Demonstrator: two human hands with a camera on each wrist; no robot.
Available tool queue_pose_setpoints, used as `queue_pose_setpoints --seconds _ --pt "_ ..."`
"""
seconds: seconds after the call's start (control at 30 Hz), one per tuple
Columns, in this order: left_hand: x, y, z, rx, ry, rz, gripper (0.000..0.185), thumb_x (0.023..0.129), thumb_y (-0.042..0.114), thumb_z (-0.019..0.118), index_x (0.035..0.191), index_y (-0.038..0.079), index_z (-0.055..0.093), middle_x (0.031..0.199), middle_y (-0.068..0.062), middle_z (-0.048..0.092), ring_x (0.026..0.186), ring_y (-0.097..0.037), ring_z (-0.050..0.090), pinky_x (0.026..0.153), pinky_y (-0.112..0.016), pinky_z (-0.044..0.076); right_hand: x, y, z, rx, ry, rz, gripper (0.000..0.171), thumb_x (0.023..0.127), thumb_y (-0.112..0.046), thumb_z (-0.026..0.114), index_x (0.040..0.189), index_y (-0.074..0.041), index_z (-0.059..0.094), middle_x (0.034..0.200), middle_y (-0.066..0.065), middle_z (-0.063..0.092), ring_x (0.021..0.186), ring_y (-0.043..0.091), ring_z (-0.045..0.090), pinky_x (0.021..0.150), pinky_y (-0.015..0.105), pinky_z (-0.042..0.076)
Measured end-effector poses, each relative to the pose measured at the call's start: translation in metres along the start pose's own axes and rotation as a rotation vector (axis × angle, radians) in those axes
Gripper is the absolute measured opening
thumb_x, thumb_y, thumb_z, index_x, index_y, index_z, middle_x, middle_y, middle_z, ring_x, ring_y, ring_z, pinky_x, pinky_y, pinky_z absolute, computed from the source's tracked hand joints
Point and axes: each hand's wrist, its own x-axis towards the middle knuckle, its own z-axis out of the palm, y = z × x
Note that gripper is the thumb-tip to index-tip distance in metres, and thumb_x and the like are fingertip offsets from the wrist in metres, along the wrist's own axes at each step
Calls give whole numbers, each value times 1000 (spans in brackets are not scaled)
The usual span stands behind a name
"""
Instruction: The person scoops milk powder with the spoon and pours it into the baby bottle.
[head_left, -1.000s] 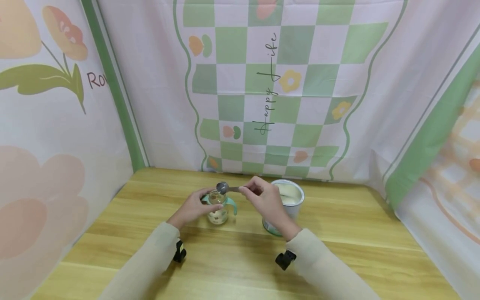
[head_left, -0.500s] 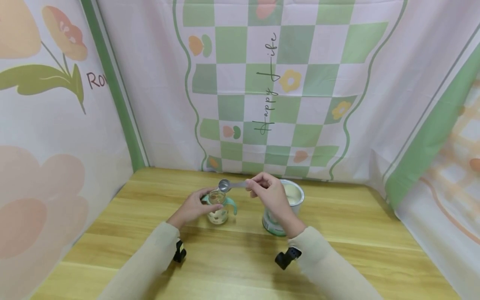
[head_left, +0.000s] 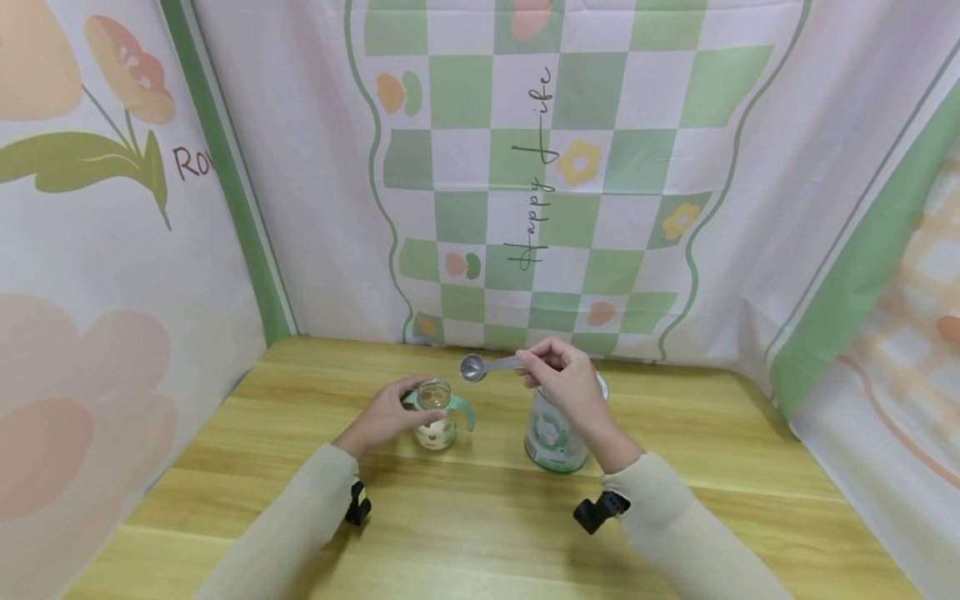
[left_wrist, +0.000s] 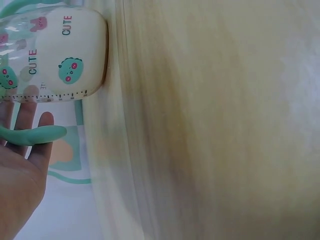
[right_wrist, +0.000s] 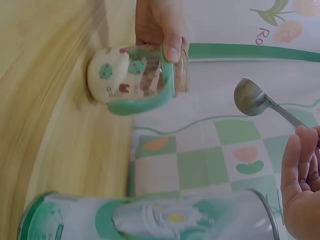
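Note:
A clear baby bottle (head_left: 436,435) with green handles stands upright on the table, pale powder inside and its mouth uncovered. My left hand (head_left: 384,418) holds it around the upper part; the left wrist view shows printed faces and "CUTE" on the bottle (left_wrist: 70,55). Between thumb and fingers, my right hand (head_left: 567,385) pinches the handle of a metal measuring spoon (head_left: 472,367). The spoon's bowl hangs in the air to the right of and above the bottle, apart from it. Partly behind the right hand is a white and green powder can (head_left: 550,433); its opening is mostly hidden.
The wooden table (head_left: 465,533) ends at the back against a hanging green-and-white checked cloth (head_left: 517,208). Printed curtains (head_left: 112,400) border it on the left and right. The powder can stands to the right of the bottle, with a gap between them.
My right hand has carried the measuring spoon from over the bottle's mouth to the right, and now covers more of the can's opening. The left hand and bottle stay in place.

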Motion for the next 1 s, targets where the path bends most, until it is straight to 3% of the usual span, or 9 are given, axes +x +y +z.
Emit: queue_pose_setpoints --seconds 0.43,0.8,1.0 --pt "1 -2 0 18 7 -16 73 78 47 85 141 24 57 124 -2 64 113 -21 61 103 -47 46 -4 3 -31 -29 30 -30 31 97 -27 70 98 2 63 86 10 71 77 29 68 76 34 59" --pt "1 8 -1 110 -8 18 73 79 49 84 141 23 55 126 1 61 116 -22 57 101 -47 47 -7 3 -55 -117 79 -63 33 97 -31 70 98 2 64 85 5 71 73 16 67 73 26 56" --pt "2 22 1 155 -5 77 71 81 45 83 143 23 54 137 4 56 126 -23 50 106 -49 42 -10 3 -68 -137 102 -82 34 97 -29 69 98 4 63 83 4 70 72 14 66 72 23 56"
